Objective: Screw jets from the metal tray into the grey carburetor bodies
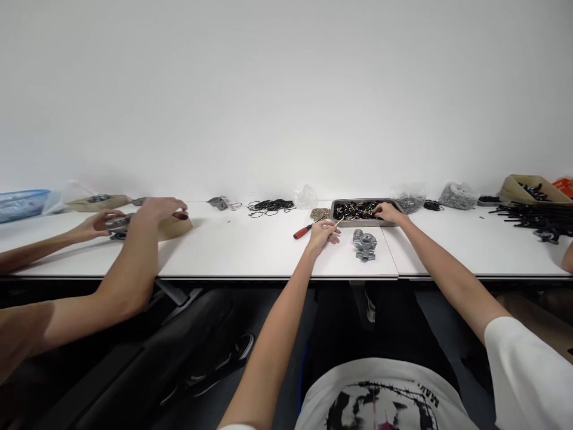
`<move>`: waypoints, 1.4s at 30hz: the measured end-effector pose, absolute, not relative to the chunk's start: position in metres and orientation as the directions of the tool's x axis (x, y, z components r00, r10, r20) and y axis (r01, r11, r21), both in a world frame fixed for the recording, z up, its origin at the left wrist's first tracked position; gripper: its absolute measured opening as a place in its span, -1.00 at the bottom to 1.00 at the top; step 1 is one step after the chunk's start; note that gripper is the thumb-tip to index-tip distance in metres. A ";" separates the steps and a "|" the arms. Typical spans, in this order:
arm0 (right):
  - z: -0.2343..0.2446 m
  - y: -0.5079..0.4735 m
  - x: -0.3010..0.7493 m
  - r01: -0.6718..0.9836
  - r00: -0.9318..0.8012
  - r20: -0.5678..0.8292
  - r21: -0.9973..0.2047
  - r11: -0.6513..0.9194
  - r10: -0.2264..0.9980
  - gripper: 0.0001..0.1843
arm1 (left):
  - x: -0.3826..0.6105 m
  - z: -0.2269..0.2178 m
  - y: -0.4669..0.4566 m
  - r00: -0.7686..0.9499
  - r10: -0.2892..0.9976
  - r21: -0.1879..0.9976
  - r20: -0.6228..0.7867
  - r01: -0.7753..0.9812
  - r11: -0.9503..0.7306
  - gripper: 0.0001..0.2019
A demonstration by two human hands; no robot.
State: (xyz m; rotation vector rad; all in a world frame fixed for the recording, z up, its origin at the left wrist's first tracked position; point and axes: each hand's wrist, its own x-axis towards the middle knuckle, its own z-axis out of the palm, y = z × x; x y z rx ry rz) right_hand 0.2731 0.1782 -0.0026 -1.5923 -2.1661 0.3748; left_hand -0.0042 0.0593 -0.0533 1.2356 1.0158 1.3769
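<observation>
My left hand (323,235) pinches a thin brass-coloured pin (339,221) just in front of the tray's left end. With bent fingers, my right hand (388,212) reaches into the metal tray (360,224), over its right part. Small black and brass-coloured parts (353,209) fill that tray; whatever the right fingertips grip is too small to make out. A grey metal carburetor body (366,245) lies on the table between my forearms. Beside my left hand is a screwdriver with a red and black handle (302,232).
Left of the tray is a heap of small brass parts (319,213), then black rubber rings (271,206). Bagged parts (457,196) and black rods (532,215) lie to the right. At left, a co-worker's hands (163,208) handle a metal part (119,226) near a tan box (175,227).
</observation>
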 end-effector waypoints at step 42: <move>0.028 0.113 0.190 0.547 -0.646 0.143 -0.599 0.585 0.750 -0.79 | 0.002 -0.052 0.059 0.006 0.981 0.976 0.192 -0.105 -0.190 -0.78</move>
